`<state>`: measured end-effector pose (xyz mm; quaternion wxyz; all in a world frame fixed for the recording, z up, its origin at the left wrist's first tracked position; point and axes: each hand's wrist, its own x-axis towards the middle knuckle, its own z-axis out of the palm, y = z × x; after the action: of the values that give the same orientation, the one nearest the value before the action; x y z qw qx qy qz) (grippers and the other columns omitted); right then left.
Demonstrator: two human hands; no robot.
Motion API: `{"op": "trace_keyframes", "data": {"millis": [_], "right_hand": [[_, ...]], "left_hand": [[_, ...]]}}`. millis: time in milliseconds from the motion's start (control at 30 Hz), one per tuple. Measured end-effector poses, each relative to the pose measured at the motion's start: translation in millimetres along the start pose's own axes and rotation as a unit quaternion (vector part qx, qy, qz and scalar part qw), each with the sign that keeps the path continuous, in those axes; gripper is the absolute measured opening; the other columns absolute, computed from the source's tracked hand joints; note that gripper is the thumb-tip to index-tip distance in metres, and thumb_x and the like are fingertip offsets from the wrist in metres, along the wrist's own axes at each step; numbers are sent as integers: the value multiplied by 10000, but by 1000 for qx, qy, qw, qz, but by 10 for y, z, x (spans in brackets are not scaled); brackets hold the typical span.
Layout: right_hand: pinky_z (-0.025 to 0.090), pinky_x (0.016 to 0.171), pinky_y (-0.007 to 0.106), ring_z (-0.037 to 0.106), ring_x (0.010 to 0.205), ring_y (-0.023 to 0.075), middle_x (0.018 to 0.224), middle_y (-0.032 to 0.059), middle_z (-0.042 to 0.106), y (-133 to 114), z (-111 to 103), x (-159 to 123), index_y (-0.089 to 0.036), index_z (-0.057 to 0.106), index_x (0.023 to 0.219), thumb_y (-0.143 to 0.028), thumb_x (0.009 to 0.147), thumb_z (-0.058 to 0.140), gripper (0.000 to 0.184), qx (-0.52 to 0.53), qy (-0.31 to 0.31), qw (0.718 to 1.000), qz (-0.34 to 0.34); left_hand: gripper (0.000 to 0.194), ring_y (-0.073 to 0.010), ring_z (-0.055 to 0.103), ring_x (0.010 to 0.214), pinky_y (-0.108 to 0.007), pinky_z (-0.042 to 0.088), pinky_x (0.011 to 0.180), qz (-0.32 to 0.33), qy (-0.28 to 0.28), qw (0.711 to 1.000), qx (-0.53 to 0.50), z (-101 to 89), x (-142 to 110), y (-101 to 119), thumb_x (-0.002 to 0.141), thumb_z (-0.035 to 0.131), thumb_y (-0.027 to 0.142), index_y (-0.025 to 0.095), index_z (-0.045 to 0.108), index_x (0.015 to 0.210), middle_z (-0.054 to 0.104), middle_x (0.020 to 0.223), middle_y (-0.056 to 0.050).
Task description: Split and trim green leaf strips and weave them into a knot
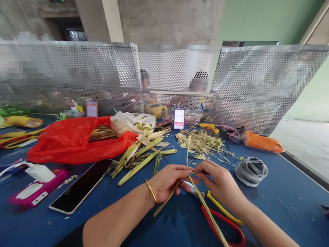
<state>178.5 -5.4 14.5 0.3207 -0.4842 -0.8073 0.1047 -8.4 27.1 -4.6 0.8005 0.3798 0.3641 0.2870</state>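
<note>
Between my two hands, in the head view, is a long pale green-yellow strip of plant leaf [199, 192], which runs from above my fingers down to the bottom edge. My left hand [168, 180], with a gold bangle on the wrist, pinches it; a shorter loose strip [167, 200] hangs below the palm. My right hand [218, 176] is closed at the same crossing, its fingertips pinching a strip end beside the left fingers. Under the hands lie scissors [238, 228] with red and yellow handles, their blades partly hidden.
A red plastic bag [69, 137] and leaf husks [144, 151] lie left of centre, with leaf scraps [205, 142] beyond my hands. A phone [81, 188] and magenta power strip [36, 192] are at left. A grey twine roll [251, 171] sits right. A perforated metal screen [177, 68] stands behind.
</note>
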Motion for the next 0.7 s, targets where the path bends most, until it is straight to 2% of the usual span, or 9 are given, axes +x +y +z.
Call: {"op": "trace_keyframes", "data": {"millis": [67, 133, 233, 300, 433, 533, 600, 633, 700], "right_hand": [[456, 739, 298, 607, 844, 197, 903, 65, 650, -17, -20, 0, -216, 617, 835, -269, 917, 491, 159, -24, 46, 999, -12], [446, 710, 287, 606, 807, 194, 864, 62, 657, -30, -16, -6, -220, 619, 838, -335, 931, 479, 204, -31, 48, 998, 5], [356, 517, 239, 538, 561, 144, 633, -5, 616, -48, 65, -33, -230, 566, 728, -400, 931, 473, 281, -14, -77, 994, 79], [295, 479, 231, 476, 483, 123, 540, -31, 568, -74, 140, -59, -225, 517, 666, -385, 934, 459, 318, -8, -139, 985, 98], [287, 505, 239, 446, 494, 114, 557, -26, 560, -154, 148, -90, -217, 537, 660, -374, 954, 421, 353, -4, -150, 987, 50], [353, 566, 249, 519, 611, 142, 698, 11, 620, -147, 50, -59, -219, 625, 765, -414, 928, 470, 298, 27, -60, 996, 65], [388, 599, 264, 542, 676, 165, 764, 33, 632, -96, 18, -16, -214, 670, 865, -435, 882, 533, 260, 61, 8, 993, 98], [396, 595, 268, 540, 674, 168, 754, 32, 627, -68, 22, 9, -209, 683, 890, -440, 855, 561, 263, 90, 19, 989, 114], [401, 571, 264, 519, 637, 160, 686, 13, 601, -30, 58, 52, -196, 689, 855, -445, 806, 602, 268, 176, -3, 974, 145]], "left_hand": [[243, -72, 596, 464, -138, 300, 340, 26, 46, 998, -20, 4, 19, -20, 741, 727, 239, 120, 680, 947, 733, 822, -89], [213, -68, 591, 462, -140, 323, 351, 51, 87, 994, -42, 12, 34, -29, 755, 718, 223, 116, 674, 934, 735, 833, -93], [212, -78, 616, 495, -142, 355, 367, 58, 113, 990, -68, 23, 44, -23, 768, 711, 226, 120, 665, 945, 739, 889, -103], [191, -78, 620, 504, -139, 358, 370, 63, 124, 988, -66, 28, 46, -26, 774, 703, 222, 118, 664, 929, 740, 887, -102], [137, -67, 572, 442, -146, 343, 346, 101, 145, 984, -12, 43, 54, -75, 761, 692, 207, 108, 671, 854, 727, 776, -79], [155, -75, 563, 427, -159, 360, 345, 110, 108, 987, 38, 85, 28, -113, 728, 707, 240, 114, 679, 813, 712, 724, -54], [176, -84, 571, 427, -167, 375, 354, 83, 60, 991, 81, 139, -17, -126, 707, 714, 277, 119, 679, 776, 712, 712, -56], [186, -91, 577, 430, -171, 381, 358, 62, 34, 992, 105, 171, -45, -132, 698, 716, 294, 121, 677, 755, 714, 709, -60], [201, -101, 590, 439, -174, 387, 363, 17, -16, 988, 151, 233, -97, -147, 684, 721, 317, 126, 675, 722, 714, 702, -62]]}}
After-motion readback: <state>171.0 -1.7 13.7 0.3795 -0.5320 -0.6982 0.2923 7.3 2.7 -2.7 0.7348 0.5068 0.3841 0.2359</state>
